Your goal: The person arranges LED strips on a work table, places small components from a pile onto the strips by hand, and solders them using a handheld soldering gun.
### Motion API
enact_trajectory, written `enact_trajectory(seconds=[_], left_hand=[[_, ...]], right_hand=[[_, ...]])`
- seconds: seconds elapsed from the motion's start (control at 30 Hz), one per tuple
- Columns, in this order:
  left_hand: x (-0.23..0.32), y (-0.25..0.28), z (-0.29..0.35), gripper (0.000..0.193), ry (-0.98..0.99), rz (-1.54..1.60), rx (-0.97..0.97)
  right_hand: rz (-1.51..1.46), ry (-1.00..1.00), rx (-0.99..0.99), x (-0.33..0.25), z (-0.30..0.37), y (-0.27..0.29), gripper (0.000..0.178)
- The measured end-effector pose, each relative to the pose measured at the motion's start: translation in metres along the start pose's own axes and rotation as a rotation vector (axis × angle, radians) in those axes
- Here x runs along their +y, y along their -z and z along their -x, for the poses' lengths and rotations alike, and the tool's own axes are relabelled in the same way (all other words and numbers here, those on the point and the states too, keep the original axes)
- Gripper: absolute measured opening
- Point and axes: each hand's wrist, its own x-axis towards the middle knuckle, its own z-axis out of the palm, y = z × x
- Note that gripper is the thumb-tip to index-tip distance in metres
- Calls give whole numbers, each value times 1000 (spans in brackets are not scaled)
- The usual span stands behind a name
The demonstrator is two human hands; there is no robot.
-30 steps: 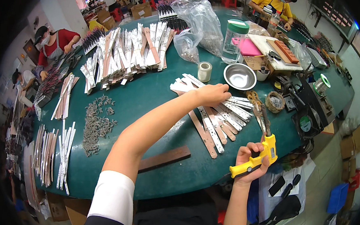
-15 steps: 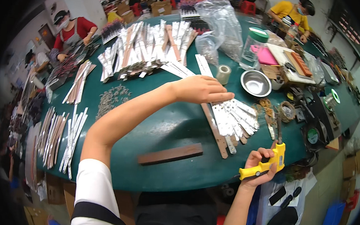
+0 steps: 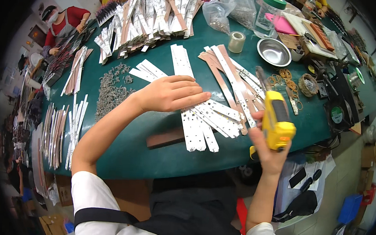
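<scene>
- Left hand [image 3: 174,93]: palm down, fingers together and stretched out over a fan of white strips [image 3: 198,133]; thumb hidden, can't tell if it pinches them or just rests on top.
- Right hand [image 3: 273,153]: closed around a yellow pistol-shaped tool [image 3: 278,118], metal tip pointing away from the person; tool a bit blurred.
- White strips: on the green table [image 3: 121,158], ends sticking out on both sides of the left hand, dark spots along them.
- Brown bar [image 3: 165,139]: flat on table, right end under the white strips.
- Mixed pile of white and copper-brown strips [image 3: 224,83]: between the two hands, just left of the tool, strips crossing at angles.
- Tan loops [image 3: 291,85]: right of the tool tip, small woven basket [image 3: 308,85] just beside them.
- Tape roll [image 3: 236,42] and steel bowl [image 3: 274,52]: beyond the mixed pile, bowl to the right.
- Small grey parts [image 3: 112,91]: loose heap, left of the left hand.
- Big strip stack [image 3: 153,22]: far side, beyond the grey heap.
- Co-worker in red sleeves [image 3: 71,20]: far left, at table edge.
</scene>
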Motion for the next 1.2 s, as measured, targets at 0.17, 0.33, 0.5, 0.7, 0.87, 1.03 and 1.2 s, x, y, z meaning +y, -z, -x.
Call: enact_trajectory(seconds=[0.17, 0.33, 0.5, 0.7, 0.87, 1.03, 1.2], left_hand=[[3, -5, -5, 33, -22, -24, 34], [4, 2, 3, 33, -13, -30, 29], [16, -7, 11, 33, -95, 5, 5], [13, -41, 37, 39, -153, 146, -70], [-1, -30, 54, 53, 23, 304, -137], [-9, -21, 57, 65, -19, 474, -238], [10, -8, 48, 73, 83, 395, -425]], right_hand=[[133, -78, 66, -6, -1, -20, 70], [287, 19, 101, -7, -4, -10, 62], [707, 302, 213, 2, -64, 29, 58], [499, 286, 280, 18, -90, 73, 44], [64, 0, 244, -19, -34, 42, 26], [-314, -121, 79, 10, 7, 32, 34], [-1000, -321, 42, 42, 24, 7, 46]])
